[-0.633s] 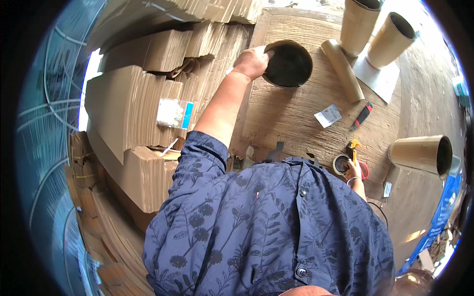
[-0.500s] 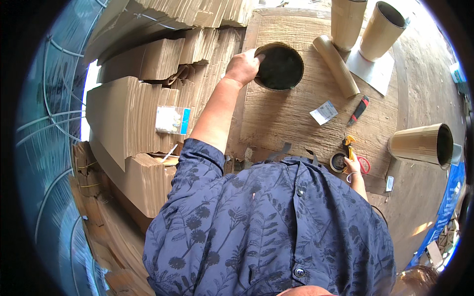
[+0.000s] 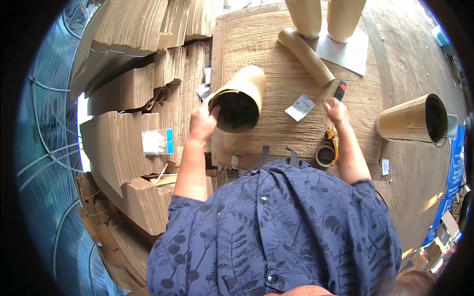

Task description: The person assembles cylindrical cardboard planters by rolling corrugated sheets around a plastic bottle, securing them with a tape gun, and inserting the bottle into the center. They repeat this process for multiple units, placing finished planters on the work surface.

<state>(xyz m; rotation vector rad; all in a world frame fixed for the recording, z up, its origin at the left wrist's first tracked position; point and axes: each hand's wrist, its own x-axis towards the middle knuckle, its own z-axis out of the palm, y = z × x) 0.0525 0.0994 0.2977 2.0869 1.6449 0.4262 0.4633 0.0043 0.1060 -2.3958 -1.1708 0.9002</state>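
My left hand point(image 3: 203, 122) pinches the rim of a tilted, tan cardboard tube point(image 3: 251, 81), thumb inside its dark round mouth, at the left of the rough-grained wooden tabletop point(image 3: 269, 135). My right hand point(image 3: 337, 109) curls closed around the near end of a slim red-and-black utility knife point(image 3: 340, 90), right of a flat paper label point(image 3: 300, 107).

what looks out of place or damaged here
A curled brown piece juts from between the cardboard stacks on the left; it looks odd because the cardboard around it is stacked flat. Nothing appears spilled.
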